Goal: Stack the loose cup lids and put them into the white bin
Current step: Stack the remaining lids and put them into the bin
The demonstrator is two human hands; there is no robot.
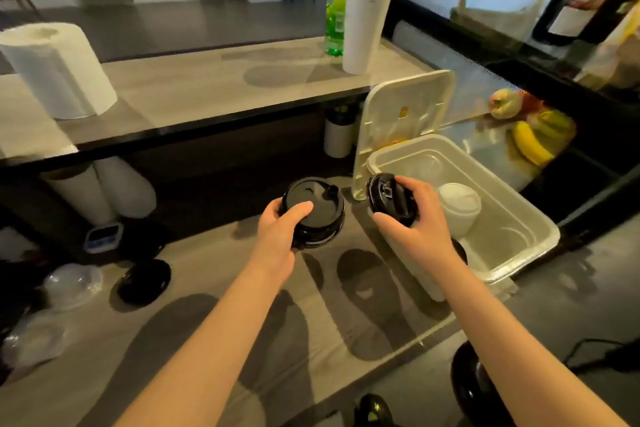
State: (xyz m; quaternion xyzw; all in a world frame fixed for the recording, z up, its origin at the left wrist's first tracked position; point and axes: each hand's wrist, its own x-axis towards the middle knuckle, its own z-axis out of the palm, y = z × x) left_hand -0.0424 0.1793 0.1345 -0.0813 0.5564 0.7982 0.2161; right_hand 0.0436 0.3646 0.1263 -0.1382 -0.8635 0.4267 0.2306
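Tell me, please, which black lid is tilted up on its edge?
The single lid in the right hand; the lid stack in the left hand sits top-up, and the counter lid lies flat.

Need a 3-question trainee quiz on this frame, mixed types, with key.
1. True or false: the white bin has its cover shut.
2. The right hand holds: A) a black lid B) a spoon C) a sponge.
3. Fill in: the lid stack gripped by the left hand is ____ in colour.
Key: 1 false, the cover stands open; 2 A; 3 black.
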